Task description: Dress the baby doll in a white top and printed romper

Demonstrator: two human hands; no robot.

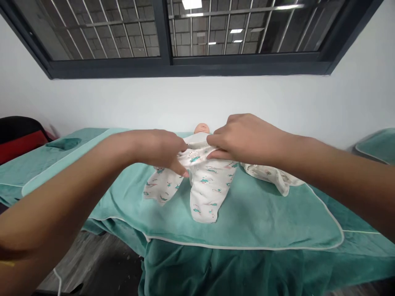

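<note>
A baby doll (202, 128) lies on its back on a teal towel (247, 213), dressed in a white romper with small green prints (206, 185). Only the top of the doll's head shows beyond my hands. My left hand (157, 148) pinches the romper's cloth at the doll's chest, fingers closed on the fabric. My right hand (243, 137) grips the same front opening from the other side. The romper's legs hang flat toward me, and one sleeve (271, 174) lies spread out to the right.
The towel covers a table draped in darker teal cloth (216, 267). A folded teal cloth (63, 143) and a red and black object (18, 139) are at far left. Another teal-covered surface (378, 146) stands at right. A white wall and a dark window are behind.
</note>
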